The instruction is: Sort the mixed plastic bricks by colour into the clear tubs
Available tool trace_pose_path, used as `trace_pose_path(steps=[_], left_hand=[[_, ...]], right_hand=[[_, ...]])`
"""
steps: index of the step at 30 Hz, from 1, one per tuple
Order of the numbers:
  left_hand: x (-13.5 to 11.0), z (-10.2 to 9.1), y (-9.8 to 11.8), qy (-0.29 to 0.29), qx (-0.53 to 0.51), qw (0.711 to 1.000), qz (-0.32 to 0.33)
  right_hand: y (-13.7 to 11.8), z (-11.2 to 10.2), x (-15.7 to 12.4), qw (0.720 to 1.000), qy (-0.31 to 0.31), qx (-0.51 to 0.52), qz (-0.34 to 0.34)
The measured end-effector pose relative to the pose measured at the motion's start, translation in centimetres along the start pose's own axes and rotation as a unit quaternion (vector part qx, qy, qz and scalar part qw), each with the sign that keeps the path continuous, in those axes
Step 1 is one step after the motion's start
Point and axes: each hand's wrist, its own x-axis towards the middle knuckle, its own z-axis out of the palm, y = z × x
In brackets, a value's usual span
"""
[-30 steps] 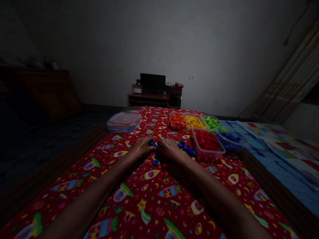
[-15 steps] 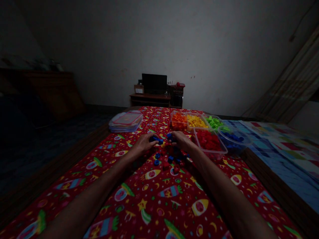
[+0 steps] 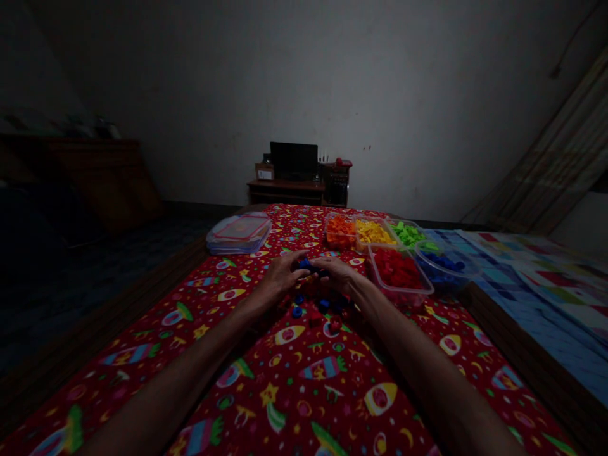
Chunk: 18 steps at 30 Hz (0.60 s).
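My left hand (image 3: 280, 278) and my right hand (image 3: 339, 273) meet above a red patterned cloth (image 3: 266, 373). Their fingertips pinch dark blue plastic pieces (image 3: 308, 266) between them. Loose blue pieces (image 3: 297, 311) and red pieces (image 3: 335, 325) lie just below my hands, partly in shadow. To the right stand clear tubs of sorted pieces: orange (image 3: 327, 232), yellow (image 3: 375, 246), green (image 3: 418, 225), red (image 3: 399, 296) and blue (image 3: 446, 284). The red tub is nearest my right hand.
A stack of clear lids (image 3: 239, 233) lies at the far left of the cloth. A wooden bed edge (image 3: 513, 335) runs along the right, beside a patchwork mat (image 3: 551, 285). A low desk with a dark monitor (image 3: 293, 159) stands against the back wall.
My hands have moved together, and the blue pieces once held separately now sit joined between my fingertips. More loose pieces show on the cloth than one second ago.
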Motion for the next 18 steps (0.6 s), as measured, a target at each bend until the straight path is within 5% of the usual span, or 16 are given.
trace_pose_path(steps=[3, 9, 15, 18], left_hand=[[0.1, -0.1, -0.3, -0.003, 0.017, 0.999, 0.031], [0.3, 0.9, -1.1, 0.004, 0.063, 0.998, 0.028], [1.1, 1.5, -1.3, -0.015, -0.073, 0.997, -0.015], [1.0, 1.7, -2.1, 0.009, 0.011, 0.999, 0.033]], right_hand=[[-0.2, -0.5, 0.1, 0.999, 0.015, 0.042, 0.017], [0.1, 0.0, -0.3, 0.997, -0.067, -0.002, 0.025], [-0.6, -0.8, -0.3, 0.998, 0.048, -0.035, -0.010], [-1.3, -1.7, -0.1, 0.995, 0.094, 0.001, -0.039]])
